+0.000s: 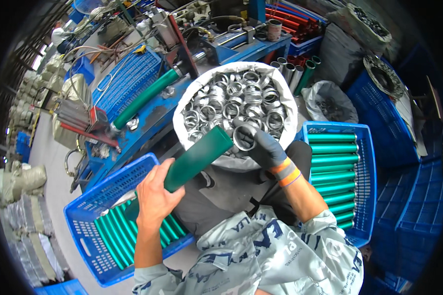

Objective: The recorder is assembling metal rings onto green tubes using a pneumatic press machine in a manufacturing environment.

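Observation:
My bare left hand (155,189) is wrapped round a green tube (197,160), which slants up to the right with its open end toward my other hand. In a dark glove with an orange-edged cuff, my right hand (267,147) pinches a silver metal ring (244,137) beside that tube end. Whether ring and tube touch, I cannot tell. Right behind them stands a white sack (186,110), its rim rolled down, full of loose and stacked metal rings (235,88).
Green tubes fill a blue crate (76,231) at my left and another blue crate (366,172) at my right. A blue bench machine (157,110) at the upper left holds a green tube (147,97). A smaller white sack (332,96) and several upright tubes (295,78) stand behind, right.

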### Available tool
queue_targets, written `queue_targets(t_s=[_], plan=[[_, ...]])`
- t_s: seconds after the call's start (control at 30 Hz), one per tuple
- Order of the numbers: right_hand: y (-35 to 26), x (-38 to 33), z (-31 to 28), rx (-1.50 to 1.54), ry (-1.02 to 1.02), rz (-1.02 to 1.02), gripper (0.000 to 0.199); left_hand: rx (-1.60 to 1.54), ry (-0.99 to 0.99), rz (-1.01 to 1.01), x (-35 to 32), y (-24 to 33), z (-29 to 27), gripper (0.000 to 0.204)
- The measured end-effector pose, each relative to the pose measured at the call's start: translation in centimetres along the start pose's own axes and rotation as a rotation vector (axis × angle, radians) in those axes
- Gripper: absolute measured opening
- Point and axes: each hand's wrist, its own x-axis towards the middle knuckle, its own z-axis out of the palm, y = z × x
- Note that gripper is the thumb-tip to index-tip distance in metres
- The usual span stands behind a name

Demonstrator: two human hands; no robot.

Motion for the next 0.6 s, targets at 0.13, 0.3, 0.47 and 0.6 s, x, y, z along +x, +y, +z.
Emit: queue_targets(t_s=[0.13, 0.3, 0.47, 0.6], plan=[[-1.3, -0.3, 1.2, -0.671, 0.027, 0.161, 0.087, 0.003, 0.009, -0.012, -0.5, 0.1, -0.7, 0.059], [1.7, 1.0, 0.9, -0.282, 0.174, -0.092, 0.096, 0.054, -0.071, 0.069, -0.6, -0.8, -0.5, 0.062], [2.2, 1.4, 4.4, -0.756, 0.072, -0.143, 0.119, 0.039, -0.085, 0.067, -1.2, -1.5, 0.5, 0.067], [2.1, 0.8, 4.3, -0.794, -0.014, -0.109, 0.098, 0.028, -0.119, 0.035, -1.3, -1.9, 0.7, 0.067]])
